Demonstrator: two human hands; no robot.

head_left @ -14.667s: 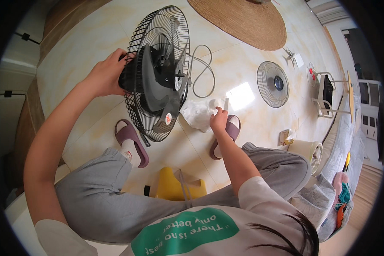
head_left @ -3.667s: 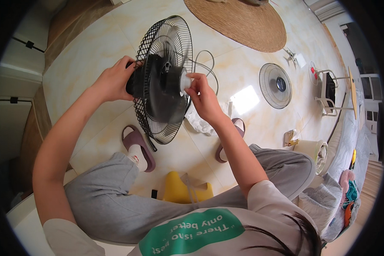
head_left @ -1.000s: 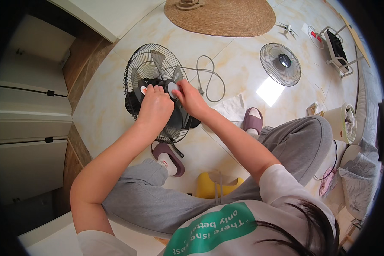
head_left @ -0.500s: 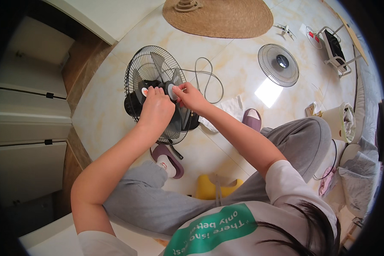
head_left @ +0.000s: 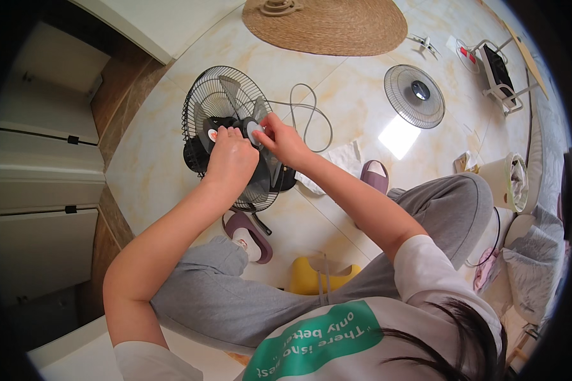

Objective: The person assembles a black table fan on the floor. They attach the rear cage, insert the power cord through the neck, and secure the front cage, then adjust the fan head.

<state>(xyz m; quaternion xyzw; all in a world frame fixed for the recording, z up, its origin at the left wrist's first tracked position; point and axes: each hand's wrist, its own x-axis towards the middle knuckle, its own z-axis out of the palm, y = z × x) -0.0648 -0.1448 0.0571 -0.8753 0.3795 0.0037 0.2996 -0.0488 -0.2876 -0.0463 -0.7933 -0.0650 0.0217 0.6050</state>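
Note:
An electric fan (head_left: pixel 225 73) stands on the floor in front of me, its grey blades (head_left: pixel 231 94) bare and the black wire rear guard behind them. My left hand (head_left: pixel 231 162) is closed over the blade hub, its fingertips beside a round white-and-red sticker (head_left: pixel 212 134); what exactly they press on is partly hidden. Around the edge of a round grey knob (head_left: pixel 252 130) at the hub's middle, my right hand (head_left: pixel 285 143) has thumb and fingers bent. The separate front guard (head_left: pixel 403 95), with a dark round centre, lies on the floor to the right.
A grey cord (head_left: pixel 311 95) loops right of the fan. White cloth (head_left: pixel 346 159) lies near my slippered foot (head_left: pixel 376 174). A yellow stool-like object (head_left: pixel 306 276) is between my legs. Farther off are a woven mat (head_left: pixel 337 32), a bin (head_left: pixel 499 181), and cabinets (head_left: pixel 38 165) at left.
The fan has shifted slightly left, and my left hand with it. My right hand's fingers have changed position at the knob, with the forefinger lifted higher.

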